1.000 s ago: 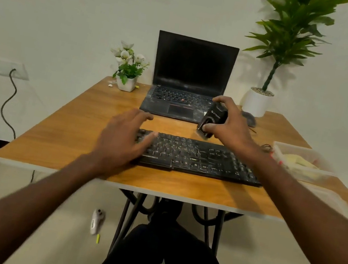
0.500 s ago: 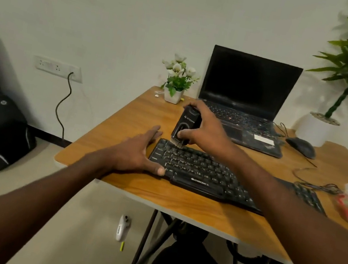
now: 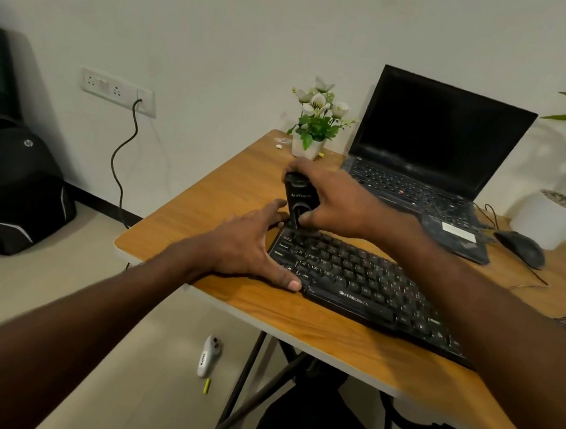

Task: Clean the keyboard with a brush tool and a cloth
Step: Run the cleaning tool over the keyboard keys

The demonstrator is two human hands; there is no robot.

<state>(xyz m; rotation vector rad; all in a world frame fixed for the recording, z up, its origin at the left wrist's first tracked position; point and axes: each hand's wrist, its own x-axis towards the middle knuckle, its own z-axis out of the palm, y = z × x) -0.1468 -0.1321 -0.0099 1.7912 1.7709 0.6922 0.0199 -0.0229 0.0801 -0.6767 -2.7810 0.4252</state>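
Right hand point(image 3: 341, 205) grips brush tool point(image 3: 299, 200), tip at keyboard point(image 3: 367, 286) far-left corner. Left hand point(image 3: 245, 245) flat, fingers spread, bracing keyboard's left end on worktop point(image 3: 207, 208). Risks, as I judge: hard strokes dislodge keycaps; weak brace lets keyboard slide. Cloth not visible.

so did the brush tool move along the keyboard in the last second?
Yes. The brush tool, held in the right hand, went from the keyboard's middle rear edge to its far left corner.
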